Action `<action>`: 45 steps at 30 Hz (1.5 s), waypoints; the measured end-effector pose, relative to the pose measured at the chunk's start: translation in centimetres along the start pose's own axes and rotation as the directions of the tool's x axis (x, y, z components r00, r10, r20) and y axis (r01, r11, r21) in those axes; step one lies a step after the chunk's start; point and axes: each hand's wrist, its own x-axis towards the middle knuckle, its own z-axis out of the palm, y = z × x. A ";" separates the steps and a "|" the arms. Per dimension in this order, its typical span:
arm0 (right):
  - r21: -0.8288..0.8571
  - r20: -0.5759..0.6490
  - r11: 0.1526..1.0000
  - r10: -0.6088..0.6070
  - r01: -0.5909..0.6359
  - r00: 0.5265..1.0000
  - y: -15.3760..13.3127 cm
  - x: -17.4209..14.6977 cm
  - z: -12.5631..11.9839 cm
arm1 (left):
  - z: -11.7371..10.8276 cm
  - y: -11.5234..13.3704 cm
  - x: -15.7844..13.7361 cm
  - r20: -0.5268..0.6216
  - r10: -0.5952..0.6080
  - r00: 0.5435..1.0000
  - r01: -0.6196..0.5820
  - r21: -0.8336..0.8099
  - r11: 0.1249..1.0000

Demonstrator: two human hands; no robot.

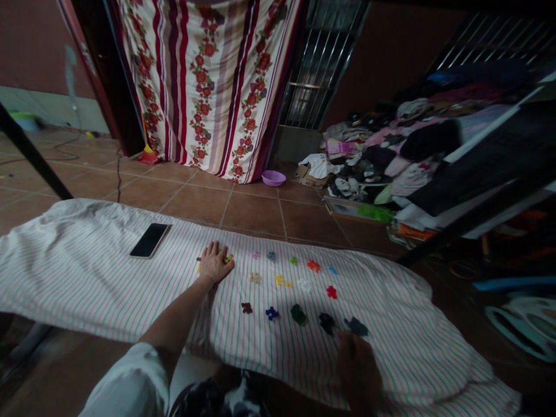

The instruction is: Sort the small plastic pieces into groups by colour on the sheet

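My left hand (216,263) lies flat with its fingers spread over small multicoloured pieces (230,258), which peek out at its sides. My right hand (358,362) is in deep shadow near the cloth's front edge, its fingers curled; anything in them is hidden. Just beyond it lie a dark grey pile (357,326) and a black pile (326,322) of small pieces. Further left in that row are a dark green pile (298,314), a blue pile (272,313) and a brown pile (247,307). Behind them sit red pieces (332,291), yellow pieces (281,280) and orange pieces (313,266).
A striped cloth (104,278) covers the low surface, with a phone (150,240) at its left. Beyond, a purple basin (273,178) stands on the tiled floor by a flowered curtain (204,87). Clothes and shoes (369,156) are heaped at the right.
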 end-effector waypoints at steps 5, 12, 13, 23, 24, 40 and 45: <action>-0.024 -0.013 0.998 0.055 -0.055 0.998 -0.1 -0.2 0.5 | 0.0 -0.8 -0.7 -0.056 0.198 0.979 -0.202 -0.092 0.975; -0.030 -0.018 0.992 0.119 -0.119 0.993 -0.5 0.0 0.1 | -0.5 -0.6 -3.6 -0.109 0.279 0.954 -0.291 -0.111 0.950; -0.034 -0.015 0.993 0.111 -0.111 0.994 -0.6 0.0 0.0 | -0.6 -0.6 -4.2 -0.121 0.285 0.951 -0.299 -0.111 0.948; -0.099 0.012 0.992 0.080 -0.078 0.997 -0.7 -0.3 -0.1 | -0.2 -2.7 -8.2 -0.395 0.250 0.884 -0.296 -0.060 0.953; -0.104 0.024 0.993 0.065 -0.062 0.998 -0.7 -0.3 -0.1 | 0.0 -3.3 -8.1 -0.396 0.235 0.888 -0.268 -0.029 0.963; -0.077 -0.050 0.995 0.064 -0.068 0.997 -0.1 -0.2 0.5 | 3.6 -3.6 0.5 -0.232 0.580 0.781 -0.596 0.002 0.803; -0.077 -0.054 0.996 0.041 -0.045 0.998 0.1 -0.3 0.6 | 3.0 -1.8 1.0 -0.185 0.665 0.723 -0.685 -0.074 0.725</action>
